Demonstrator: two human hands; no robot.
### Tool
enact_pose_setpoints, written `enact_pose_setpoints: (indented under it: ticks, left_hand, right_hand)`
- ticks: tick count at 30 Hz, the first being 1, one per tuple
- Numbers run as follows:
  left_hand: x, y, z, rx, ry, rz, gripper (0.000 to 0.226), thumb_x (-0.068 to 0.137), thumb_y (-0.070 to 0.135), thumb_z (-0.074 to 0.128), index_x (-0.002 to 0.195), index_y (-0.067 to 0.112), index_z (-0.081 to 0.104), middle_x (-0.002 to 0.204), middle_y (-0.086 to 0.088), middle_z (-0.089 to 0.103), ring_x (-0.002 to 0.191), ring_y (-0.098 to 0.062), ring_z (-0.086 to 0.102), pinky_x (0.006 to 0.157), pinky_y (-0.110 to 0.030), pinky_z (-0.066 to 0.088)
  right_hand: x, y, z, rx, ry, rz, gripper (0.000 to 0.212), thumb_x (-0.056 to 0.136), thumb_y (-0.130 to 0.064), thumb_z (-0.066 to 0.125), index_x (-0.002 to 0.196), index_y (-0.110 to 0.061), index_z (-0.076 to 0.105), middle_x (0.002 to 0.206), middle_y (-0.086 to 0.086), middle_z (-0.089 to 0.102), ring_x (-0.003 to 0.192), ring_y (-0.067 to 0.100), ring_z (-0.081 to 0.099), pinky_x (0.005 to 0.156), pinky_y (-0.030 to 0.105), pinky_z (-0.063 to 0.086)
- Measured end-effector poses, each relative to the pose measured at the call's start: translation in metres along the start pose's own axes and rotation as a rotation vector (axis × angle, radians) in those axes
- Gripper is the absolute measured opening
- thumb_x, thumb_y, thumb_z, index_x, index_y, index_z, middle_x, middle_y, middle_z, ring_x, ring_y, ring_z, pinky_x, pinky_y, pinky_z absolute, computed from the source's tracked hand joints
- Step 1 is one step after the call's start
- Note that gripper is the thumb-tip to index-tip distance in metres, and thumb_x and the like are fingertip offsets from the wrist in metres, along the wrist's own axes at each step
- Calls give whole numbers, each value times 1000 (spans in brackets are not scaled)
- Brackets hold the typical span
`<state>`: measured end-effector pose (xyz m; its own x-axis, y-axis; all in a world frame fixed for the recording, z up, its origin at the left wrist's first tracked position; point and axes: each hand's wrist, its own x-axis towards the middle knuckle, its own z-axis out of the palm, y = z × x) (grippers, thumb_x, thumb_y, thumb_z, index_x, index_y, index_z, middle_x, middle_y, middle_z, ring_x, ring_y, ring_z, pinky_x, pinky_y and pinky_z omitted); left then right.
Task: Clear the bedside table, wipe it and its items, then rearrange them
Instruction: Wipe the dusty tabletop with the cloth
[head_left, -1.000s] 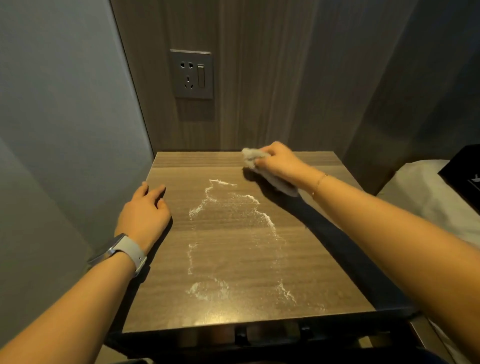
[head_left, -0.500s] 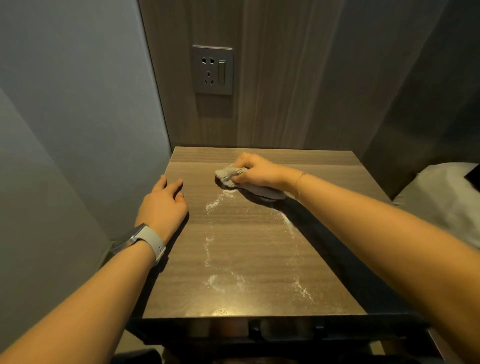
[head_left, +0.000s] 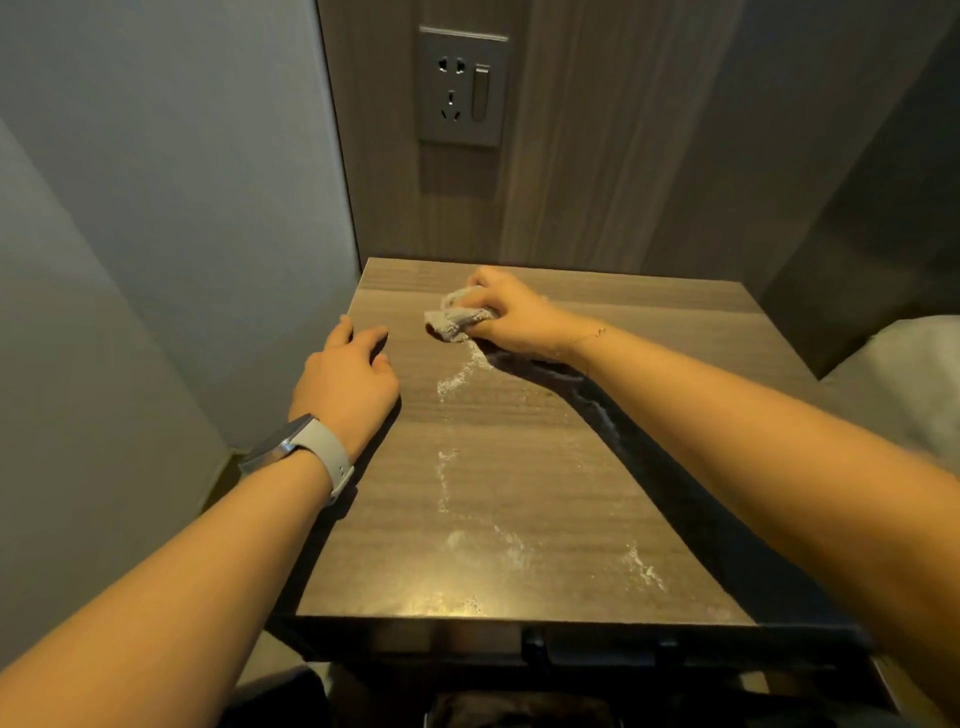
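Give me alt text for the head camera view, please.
A person's right hand grips a crumpled grey cloth at the back of a wooden bedside table streaked with white residue. The left hand rests on its left edge, below a wall socket.

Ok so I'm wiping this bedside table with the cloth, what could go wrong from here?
1. White residue streaks run from the cloth down to the table's near edge; wiping towards you could push it onto the floor.
2. The right hand holds the cloth bunched small, so it may smear rather than lift.
3. The left hand rests flat on the left edge, so that strip may get missed.
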<state>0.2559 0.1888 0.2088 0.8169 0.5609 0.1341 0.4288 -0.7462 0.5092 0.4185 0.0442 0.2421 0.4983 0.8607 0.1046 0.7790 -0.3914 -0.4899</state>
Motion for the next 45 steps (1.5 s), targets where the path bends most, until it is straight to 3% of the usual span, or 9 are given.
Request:
enact_pose_setpoints:
  ticks: [11,20,24,29,32,36,38,42,45]
  left_hand:
    - [-5,4,-8,-44,-66,-18,43,100,26,35,142,28,43,160,-5,18,135,-38,36,105,-48,40]
    - [-2,1,-1,-78,-26,-20,41,101,24,36,141,27,45,160,-2,19,133,-35,37,100,-44,43]
    - [1,-1,1,-69,-22,-14,42,100,23,36,141,28,45,160,-3,19,134,-36,37,99,-43,43]
    - [1,-2,-1,-54,-42,-11,42,100,25,37,141,28,45,160,-4,19,134,-36,38,100,-45,44]
    - [-1,-1,-3,-61,-43,-14,42,100,26,37,141,29,45,159,-5,21,134,-36,39,101,-46,45]
    - [-1,0,-3,-47,-39,-9,42,100,27,37,141,29,45,159,-4,22,133,-36,40,101,-48,45]
    - [0,-1,-1,-34,-25,-4,42,100,26,37,141,30,45,159,-4,22,132,-36,41,100,-47,45]
    - [3,-3,3,-27,7,-2,41,99,22,38,139,29,47,159,-4,22,131,-35,42,96,-42,44]
    - [4,-5,5,-16,19,13,41,99,22,39,139,29,48,158,-4,23,133,-36,40,99,-44,42]
  right_hand:
    - [-111,-61,-29,308,-493,74,20,93,-11,57,108,-9,71,119,0,50,104,12,53,92,24,45]
    - [18,19,-57,210,-87,392,17,93,-9,56,102,-9,70,107,7,60,95,17,56,80,28,45]
    - [4,23,-13,121,129,282,18,93,-20,60,103,-12,72,107,4,48,98,18,50,88,31,41]
    - [-80,-26,-11,145,-148,99,23,94,-17,58,113,-16,70,110,1,46,98,10,47,87,14,38]
    - [-102,-34,-36,237,-372,144,20,93,-12,57,108,-11,71,114,-1,51,100,10,52,88,19,43]
    - [-100,5,-87,454,99,403,11,92,-11,58,98,-12,67,98,3,64,88,17,62,76,30,51]
    - [-104,47,-107,345,297,551,12,92,-11,57,97,-15,67,91,5,65,85,19,60,70,29,48]
    - [-110,131,-118,29,351,841,24,90,-13,55,110,-15,67,108,13,64,99,29,57,78,36,46]
    - [-93,148,-98,-203,392,810,27,91,-16,51,114,-13,66,125,17,50,111,39,49,92,44,43]
